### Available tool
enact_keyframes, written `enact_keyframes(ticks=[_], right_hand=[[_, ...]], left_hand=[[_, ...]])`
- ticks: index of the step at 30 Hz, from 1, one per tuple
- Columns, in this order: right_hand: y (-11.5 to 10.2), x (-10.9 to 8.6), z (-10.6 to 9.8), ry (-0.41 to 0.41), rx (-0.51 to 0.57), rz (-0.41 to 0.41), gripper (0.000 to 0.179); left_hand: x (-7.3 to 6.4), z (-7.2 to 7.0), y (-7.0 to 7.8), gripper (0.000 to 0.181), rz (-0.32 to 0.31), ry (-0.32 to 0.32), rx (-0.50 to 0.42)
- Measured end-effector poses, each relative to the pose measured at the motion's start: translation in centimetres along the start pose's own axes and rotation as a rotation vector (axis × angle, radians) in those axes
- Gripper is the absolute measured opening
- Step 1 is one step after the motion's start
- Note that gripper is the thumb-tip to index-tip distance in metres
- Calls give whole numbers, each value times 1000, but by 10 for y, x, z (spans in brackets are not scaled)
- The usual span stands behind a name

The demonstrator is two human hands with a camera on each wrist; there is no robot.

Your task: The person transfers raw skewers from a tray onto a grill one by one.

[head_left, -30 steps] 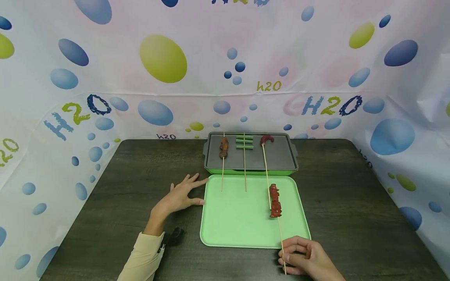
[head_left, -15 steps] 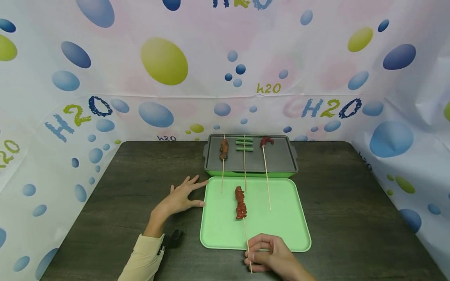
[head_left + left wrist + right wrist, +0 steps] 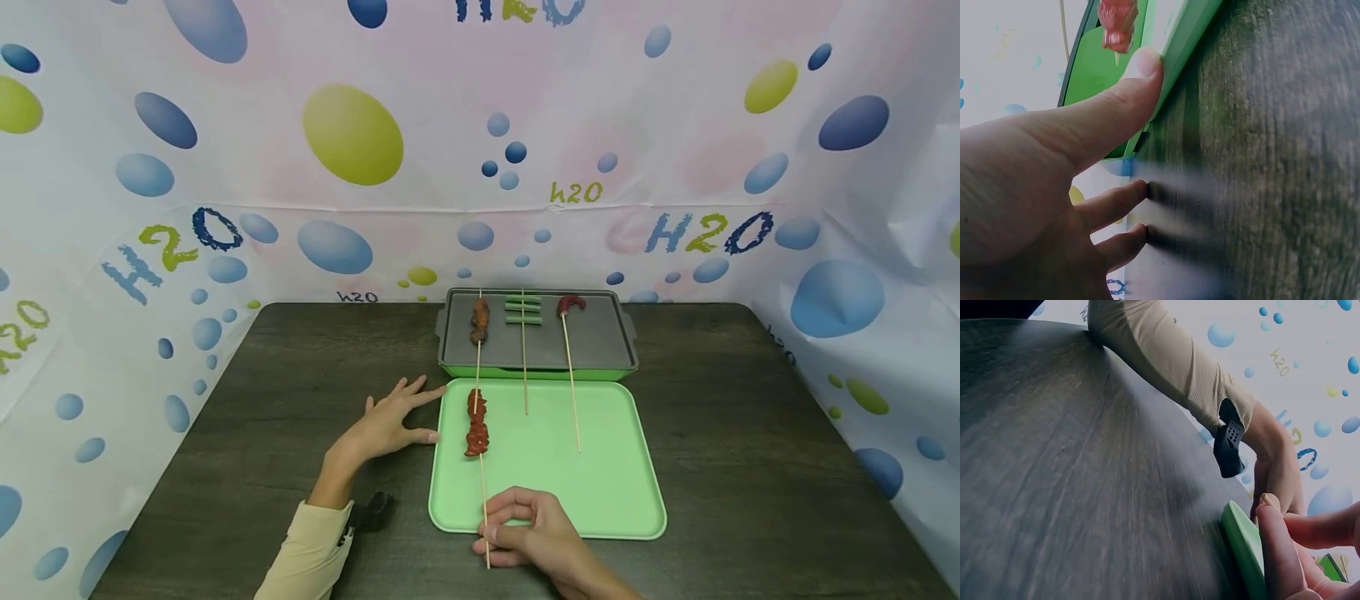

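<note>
My right hand (image 3: pixel 528 533) pinches the lower end of a thin wooden stick that carries reddish-brown meat chunks, a meat skewer (image 3: pixel 477 433). The skewer points away over the left part of the light green tray (image 3: pixel 562 492). My left hand (image 3: pixel 386 425) lies with fingers spread on the table, thumb and index fingertip right at the tray's left edge. In the left wrist view the thumb (image 3: pixel 1144 62) is against the tray's side, with the red meat beyond it. In the right wrist view the right fingers (image 3: pixel 1279 550) are close above the tray rim.
Behind the tray stands a grey-topped grill pan (image 3: pixel 607 342) with a green base. On it lie a brown meat skewer (image 3: pixel 479 321), a green vegetable skewer (image 3: pixel 522 308) and a dark red curled skewer (image 3: pixel 571 303), their sticks reaching over the tray. A patterned curtain (image 3: pixel 480 125) hangs behind the dark table (image 3: pixel 750 458).
My right hand has carried the meat skewer leftward, from the tray's right side across the middle to its left side. The left hand has stayed at the tray's edge.
</note>
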State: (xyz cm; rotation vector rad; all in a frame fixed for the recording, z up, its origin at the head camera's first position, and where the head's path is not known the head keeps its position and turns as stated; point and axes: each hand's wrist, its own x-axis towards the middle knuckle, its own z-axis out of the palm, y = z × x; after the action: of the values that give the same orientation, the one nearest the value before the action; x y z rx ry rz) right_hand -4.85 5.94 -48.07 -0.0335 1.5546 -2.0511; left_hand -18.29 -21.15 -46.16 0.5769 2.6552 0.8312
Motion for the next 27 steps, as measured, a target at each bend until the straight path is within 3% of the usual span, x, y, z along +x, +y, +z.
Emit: enact_keyframes(ticks=[21,27], right_hand=[[3,12,10,20,0,39,26],[7,6,8,-24,-19,15,36]], left_hand=[[0,1,-2,78,13,10,3],[0,2,-2,78,11,10,3]])
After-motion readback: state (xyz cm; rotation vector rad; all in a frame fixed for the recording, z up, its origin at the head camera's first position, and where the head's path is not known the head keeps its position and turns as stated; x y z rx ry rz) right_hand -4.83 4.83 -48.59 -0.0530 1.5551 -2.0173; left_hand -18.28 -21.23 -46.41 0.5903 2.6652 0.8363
